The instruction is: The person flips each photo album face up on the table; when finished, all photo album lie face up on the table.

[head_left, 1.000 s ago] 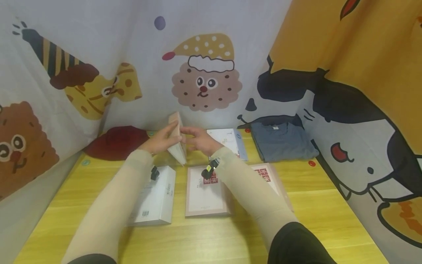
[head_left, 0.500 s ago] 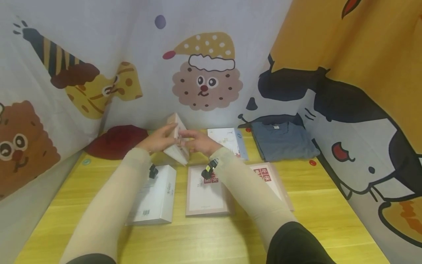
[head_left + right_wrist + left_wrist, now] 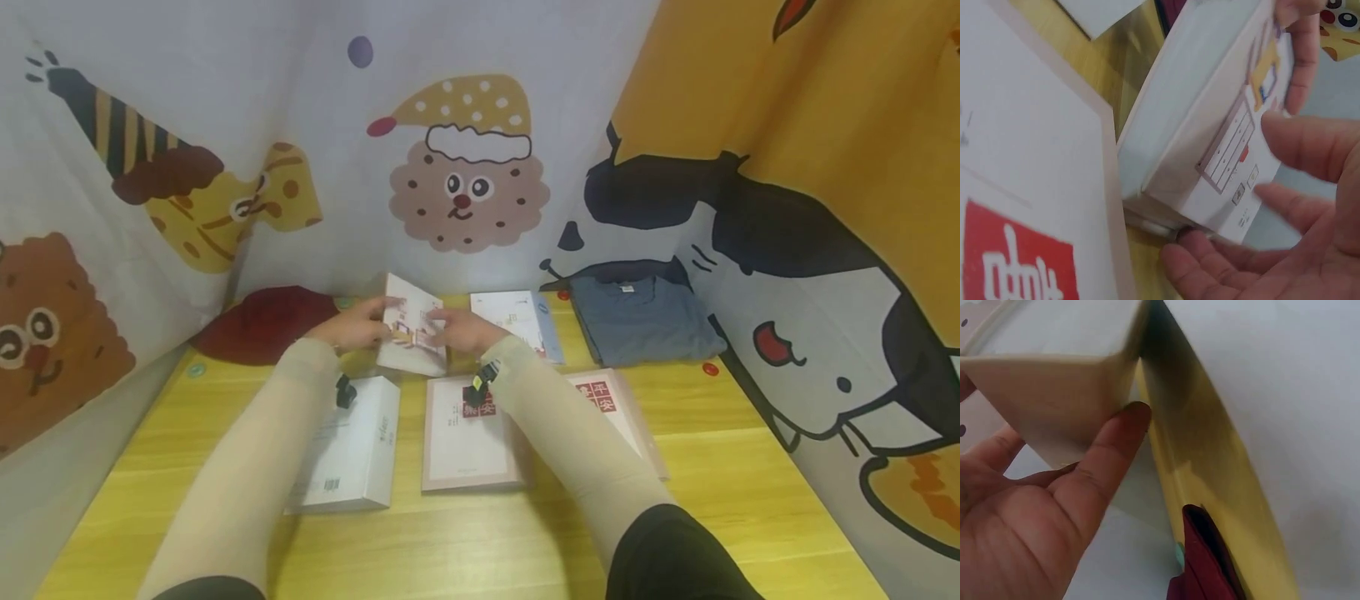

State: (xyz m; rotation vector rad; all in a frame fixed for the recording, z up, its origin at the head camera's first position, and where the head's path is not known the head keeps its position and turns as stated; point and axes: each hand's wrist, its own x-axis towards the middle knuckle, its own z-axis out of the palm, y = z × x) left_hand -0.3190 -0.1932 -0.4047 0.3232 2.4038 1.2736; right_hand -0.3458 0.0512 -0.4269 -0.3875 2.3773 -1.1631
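Note:
My left hand [image 3: 356, 323] grips the left side of a thick pale book [image 3: 410, 329], which stands tilted at the back of the table with its illustrated cover toward me. In the left wrist view the thumb of the left hand [image 3: 1041, 519] lies along the book's pale side [image 3: 1041, 394]. At the book's right side is my right hand [image 3: 472, 332], fingers loosely spread. The right wrist view has the fingers of the right hand [image 3: 1272, 225] around the lower corner of the book [image 3: 1210, 144], with the page block visible.
On the wooden table [image 3: 450, 550] lie a thick white book [image 3: 352, 450], two pink-edged books with red characters, one nearer [image 3: 476, 450] and one [image 3: 607, 400] under my right arm. Behind are a dark red hat [image 3: 262, 325], a white-and-blue book [image 3: 513, 317] and a folded grey shirt [image 3: 645, 321].
The book has turned from nearly edge-on so its illustrated cover faces me, and its top has come down. Both hands have shifted slightly with it.

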